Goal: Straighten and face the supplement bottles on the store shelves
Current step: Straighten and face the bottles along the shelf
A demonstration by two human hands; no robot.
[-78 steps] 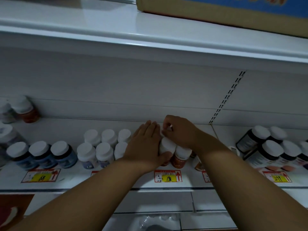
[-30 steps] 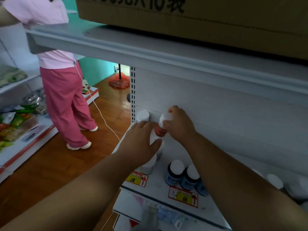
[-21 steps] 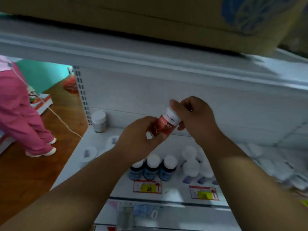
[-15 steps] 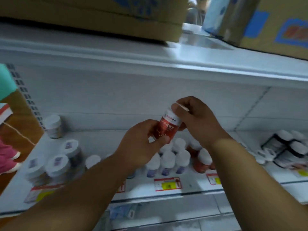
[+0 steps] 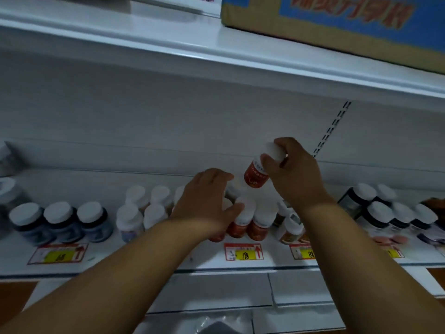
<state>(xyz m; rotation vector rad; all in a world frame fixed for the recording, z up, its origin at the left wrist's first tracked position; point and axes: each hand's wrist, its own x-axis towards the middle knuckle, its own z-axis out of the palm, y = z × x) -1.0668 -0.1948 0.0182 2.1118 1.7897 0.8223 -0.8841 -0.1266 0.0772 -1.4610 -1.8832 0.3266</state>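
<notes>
Nearest the camera, two bare forearms rise from five and seven o'clock toward the shelf [image 5: 240,265]. Along its front lip sit price tags, the middle one [image 5: 243,252] at six o'clock of the hands. The left hand [image 5: 207,203] lies over a cluster of red-labelled bottles [image 5: 250,220], fingers loosely spread across the white caps, thumb against one cap; it seems to steady them without closing on any one. At one o'clock of it the right hand [image 5: 292,174] has fingers and thumb curled round the white cap of a red supplement bottle [image 5: 256,175], held in the air above the cluster and tilted, base toward seven o'clock. At nine o'clock stand dark-blue bottles [image 5: 62,221]; at three o'clock, darker jars [image 5: 375,208]. Farther up, a cardboard box [image 5: 337,27] rests on the upper shelf.

The likely risk: a grip on the cap alone lets the bottle swing, so on the way down its base may knock neighbours over, or land with the label off-front.
</notes>
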